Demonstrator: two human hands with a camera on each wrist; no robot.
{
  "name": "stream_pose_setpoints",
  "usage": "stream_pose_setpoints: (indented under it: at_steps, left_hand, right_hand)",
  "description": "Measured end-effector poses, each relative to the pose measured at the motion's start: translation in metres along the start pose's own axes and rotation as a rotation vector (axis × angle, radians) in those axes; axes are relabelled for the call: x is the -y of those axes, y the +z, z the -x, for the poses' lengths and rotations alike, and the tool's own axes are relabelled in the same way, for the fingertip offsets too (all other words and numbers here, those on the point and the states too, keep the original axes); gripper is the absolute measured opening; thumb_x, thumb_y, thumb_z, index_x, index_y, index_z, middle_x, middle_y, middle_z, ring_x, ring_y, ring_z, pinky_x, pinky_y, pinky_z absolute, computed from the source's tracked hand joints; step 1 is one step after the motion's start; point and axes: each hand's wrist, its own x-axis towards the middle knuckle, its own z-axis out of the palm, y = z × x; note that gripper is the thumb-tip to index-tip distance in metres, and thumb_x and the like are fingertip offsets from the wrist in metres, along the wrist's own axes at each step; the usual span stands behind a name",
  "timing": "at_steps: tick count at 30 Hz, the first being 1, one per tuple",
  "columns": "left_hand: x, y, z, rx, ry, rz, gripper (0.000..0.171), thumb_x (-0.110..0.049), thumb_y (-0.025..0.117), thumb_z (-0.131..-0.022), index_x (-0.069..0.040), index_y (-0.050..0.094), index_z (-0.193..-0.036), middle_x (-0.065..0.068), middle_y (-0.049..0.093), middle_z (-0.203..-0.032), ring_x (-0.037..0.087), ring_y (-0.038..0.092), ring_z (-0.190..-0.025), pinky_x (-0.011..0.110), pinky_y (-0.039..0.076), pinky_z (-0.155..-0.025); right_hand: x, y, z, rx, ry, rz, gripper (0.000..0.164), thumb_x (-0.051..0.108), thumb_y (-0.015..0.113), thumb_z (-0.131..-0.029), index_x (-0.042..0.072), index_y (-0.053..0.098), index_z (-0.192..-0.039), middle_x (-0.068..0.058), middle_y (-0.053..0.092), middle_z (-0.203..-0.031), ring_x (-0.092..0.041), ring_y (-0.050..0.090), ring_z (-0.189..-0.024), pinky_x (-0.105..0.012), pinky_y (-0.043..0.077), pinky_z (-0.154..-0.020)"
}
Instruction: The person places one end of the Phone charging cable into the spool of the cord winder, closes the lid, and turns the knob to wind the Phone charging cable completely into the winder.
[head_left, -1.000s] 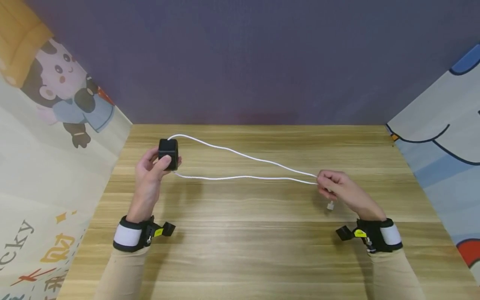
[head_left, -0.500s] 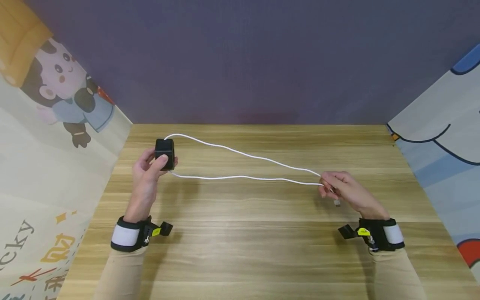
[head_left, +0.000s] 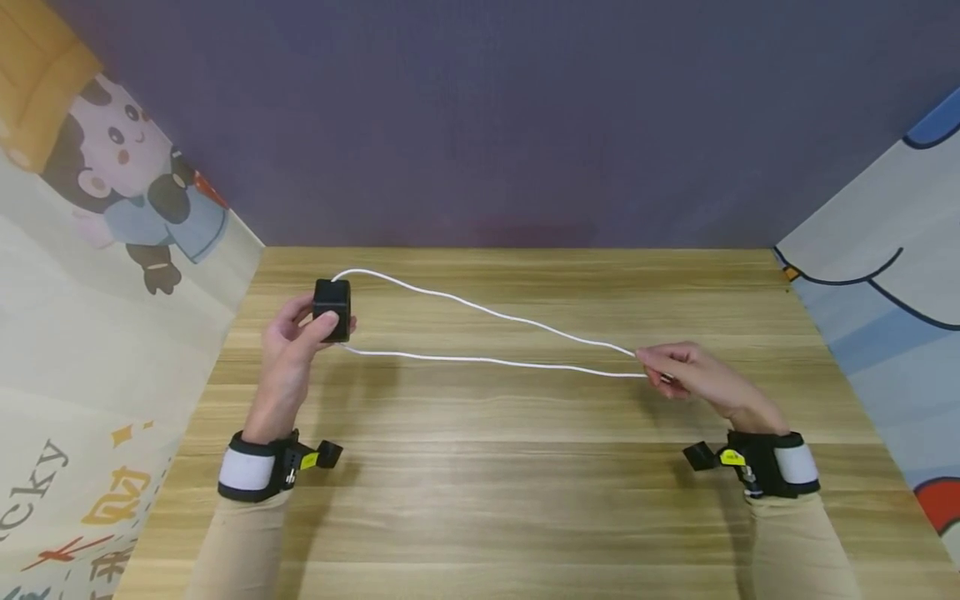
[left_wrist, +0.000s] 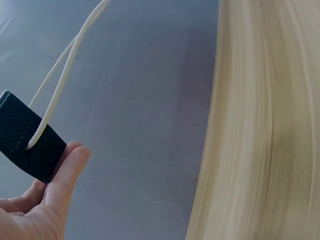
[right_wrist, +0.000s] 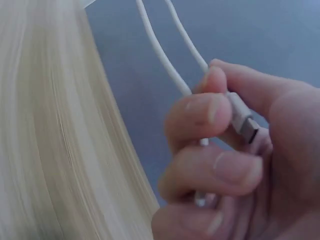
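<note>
The left hand [head_left: 291,346] pinches a black block [head_left: 332,302] — thumb on the front, other fingers round behind. The right hand [head_left: 697,373] has its fingers curled, with two strands of a white cord [head_left: 487,312] pinched at the tips. The block is held up over the left part of the worktop [head_left: 495,500]. It looks hard, boxy and dull, with soft corners. The cord is thin, smooth and round; its strands run from the block to the right hand, a bit wavy, well apart near the block and closer at the right. Round each wrist is a black and white band with a yellow patch. Past the hands, the worktop is pale wood with long streaks, and a dark bluish wall [head_left: 480,125] stands behind it. The head view shows a cartoon child [head_left: 123,158] on the left wall. Only the left wrist view shows tiny bumps on the block and the spot where a strand meets its side. Only the right wrist view clearly shows a white plug [right_wrist: 243,118] with a flat metal tip — tucked between the fingers and palm.
</note>
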Motion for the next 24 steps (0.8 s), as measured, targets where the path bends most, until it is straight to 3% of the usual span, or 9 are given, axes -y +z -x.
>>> stream_pose_setpoints:
  at_steps: [7,16,24]
  left_hand:
    - [0.003,-0.001,0.0,0.042,-0.02,-0.018,0.028,0.004,0.062,-0.097,-0.01,0.064,-0.121,0.006,0.065,-0.118,0.014,0.076,-0.089,0.025,0.058,-0.089]
    - [0.008,0.002,0.001,0.044,-0.055,-0.073,0.03,0.003,0.063,-0.096,-0.011,0.061,-0.123,0.003,0.065,-0.117,0.009,0.075,-0.087,0.023,0.058,-0.083]
    - [0.009,-0.002,0.002,0.046,-0.08,-0.142,0.03,-0.005,0.066,-0.099,-0.014,0.061,-0.126,0.003,0.061,-0.122,0.006,0.073,-0.089,0.02,0.057,-0.08]
  right_hand:
    - [0.003,0.0,0.001,-0.041,0.057,0.126,0.045,0.03,0.049,-0.111,-0.004,0.056,-0.082,0.001,0.051,-0.067,-0.022,0.042,-0.059,-0.036,0.039,-0.057]
    - [-0.006,-0.003,0.003,-0.217,0.053,0.149,0.046,0.034,0.052,-0.109,-0.002,0.056,-0.081,0.0,0.054,-0.066,-0.017,0.045,-0.057,-0.034,0.038,-0.051]
    - [-0.011,-0.011,0.006,-0.2,0.044,0.157,0.043,0.036,0.051,-0.11,0.002,0.058,-0.084,-0.008,0.054,-0.069,-0.018,0.041,-0.054,-0.037,0.037,-0.05]
